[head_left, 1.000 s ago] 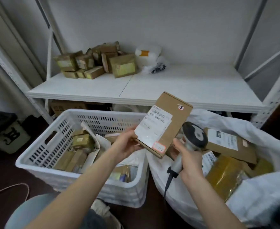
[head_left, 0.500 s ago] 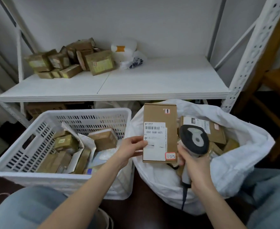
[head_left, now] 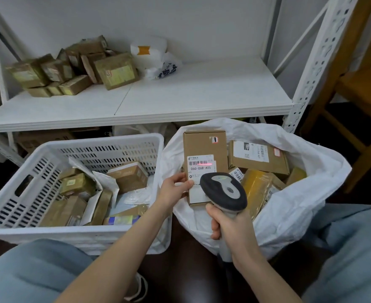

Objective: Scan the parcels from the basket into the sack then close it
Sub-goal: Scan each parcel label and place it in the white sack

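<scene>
My left hand [head_left: 174, 189] grips the lower left edge of a flat brown parcel [head_left: 204, 149] with a white label, held upright over the mouth of the white sack [head_left: 293, 206]. My right hand [head_left: 230, 224] is closed around the handle of a grey barcode scanner [head_left: 223, 190], whose head points at the label. A red scan line lies across the barcode. The sack is open and holds several brown parcels. To the left, the white slotted basket [head_left: 49, 154] holds several more boxes and envelopes.
A white metal shelf [head_left: 202, 92] behind carries a pile of taped boxes [head_left: 75, 66] and a white bag [head_left: 151, 53]. A wooden chair [head_left: 359, 90] stands at the right. My knees frame the lower edge, with dark floor between them.
The parcel has moved right from over the basket's edge to over the sack and turned upright. The scanner has risen to aim at the label, and a red line now shows on the barcode.
</scene>
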`<state>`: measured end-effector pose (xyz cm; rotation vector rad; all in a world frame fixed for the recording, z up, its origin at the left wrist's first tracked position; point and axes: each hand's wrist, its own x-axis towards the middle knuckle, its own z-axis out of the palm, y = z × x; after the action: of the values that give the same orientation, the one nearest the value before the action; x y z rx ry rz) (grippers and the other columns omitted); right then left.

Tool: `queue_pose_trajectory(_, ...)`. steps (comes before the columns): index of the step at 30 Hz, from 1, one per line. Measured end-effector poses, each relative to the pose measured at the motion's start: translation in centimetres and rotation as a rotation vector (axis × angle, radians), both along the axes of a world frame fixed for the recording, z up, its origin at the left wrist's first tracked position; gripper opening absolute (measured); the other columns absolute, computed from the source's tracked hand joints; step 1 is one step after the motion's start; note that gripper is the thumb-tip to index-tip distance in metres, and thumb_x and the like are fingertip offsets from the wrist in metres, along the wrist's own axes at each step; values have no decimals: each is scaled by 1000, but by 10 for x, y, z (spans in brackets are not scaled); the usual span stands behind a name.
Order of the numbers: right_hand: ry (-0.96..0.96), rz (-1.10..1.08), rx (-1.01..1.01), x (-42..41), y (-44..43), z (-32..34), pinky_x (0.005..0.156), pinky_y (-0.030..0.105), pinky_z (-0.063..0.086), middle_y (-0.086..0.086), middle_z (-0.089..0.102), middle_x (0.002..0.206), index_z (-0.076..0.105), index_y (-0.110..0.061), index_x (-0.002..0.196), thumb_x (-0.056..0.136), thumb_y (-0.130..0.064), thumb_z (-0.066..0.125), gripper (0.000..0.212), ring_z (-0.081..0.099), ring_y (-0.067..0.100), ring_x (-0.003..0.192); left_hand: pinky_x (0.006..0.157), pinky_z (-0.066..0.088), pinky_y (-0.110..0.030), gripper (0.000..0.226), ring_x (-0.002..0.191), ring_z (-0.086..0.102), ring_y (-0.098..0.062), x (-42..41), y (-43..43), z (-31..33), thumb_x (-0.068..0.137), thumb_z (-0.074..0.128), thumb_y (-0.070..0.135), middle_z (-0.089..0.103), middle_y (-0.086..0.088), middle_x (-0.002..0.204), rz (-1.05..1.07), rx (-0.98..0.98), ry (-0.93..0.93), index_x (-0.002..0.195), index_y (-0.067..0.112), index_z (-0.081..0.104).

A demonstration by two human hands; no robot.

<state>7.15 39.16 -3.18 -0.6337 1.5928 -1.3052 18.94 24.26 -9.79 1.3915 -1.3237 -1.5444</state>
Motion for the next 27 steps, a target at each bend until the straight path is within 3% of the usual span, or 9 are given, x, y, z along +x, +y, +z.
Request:
queue_pose_trajectory(7,28,16,32,-2,0,6,49,24,43,-2,51,41,55,-9,52,84,-17,70,36,48,10,38,81,58,-30,38,96,70,-18,-3,-1,-5,87,70,17,67,-10,112,-19,3,-2,123,7,61)
queue_pose_trajectory(13,26,26,46,-2,2,9,47,22,43,0,52,43,56,-9,52,84,-16,69,36,47,11,38,71,57,-22,36,92,70,-15,-4,-2,-3,88,69,16,67,-8,111,-14,5,2,122,7,61)
queue_pose_trajectory(27,28,50,52,-3,6,10,58,31,48,2,53,46,58,-10,56,84,-16,69,31,50,13,42,79,58,-27,40,96,69,-17,-4,-3,-5,87,70,17,67,-7,113,-29,2,4,123,6,60)
